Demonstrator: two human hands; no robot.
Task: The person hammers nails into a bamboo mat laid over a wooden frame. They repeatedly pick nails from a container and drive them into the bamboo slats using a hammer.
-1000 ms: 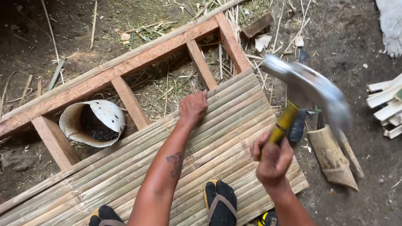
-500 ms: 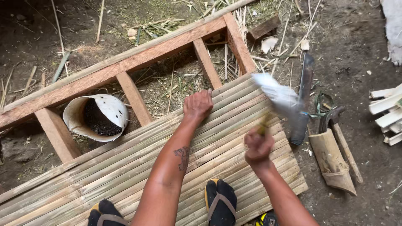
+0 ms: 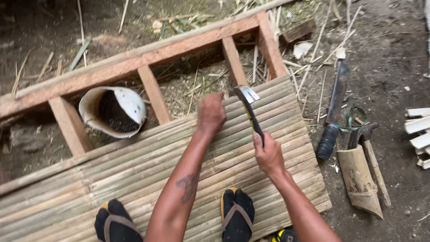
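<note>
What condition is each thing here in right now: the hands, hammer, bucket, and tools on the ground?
Left hand: pressed on bamboo slat panel.
Right hand: gripping yellow-handled hammer, head down at slats.
White bucket: tipped, dark contents.
Long machete: lying on dirt.
Wooden frame: partly uncovered.

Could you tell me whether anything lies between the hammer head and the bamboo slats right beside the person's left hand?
Nothing visible does. The hammer, gripped by the right hand, has its head just at the edge of the bamboo slats. The left hand rests on the slats right beside the head, close to it but not under it.
</note>
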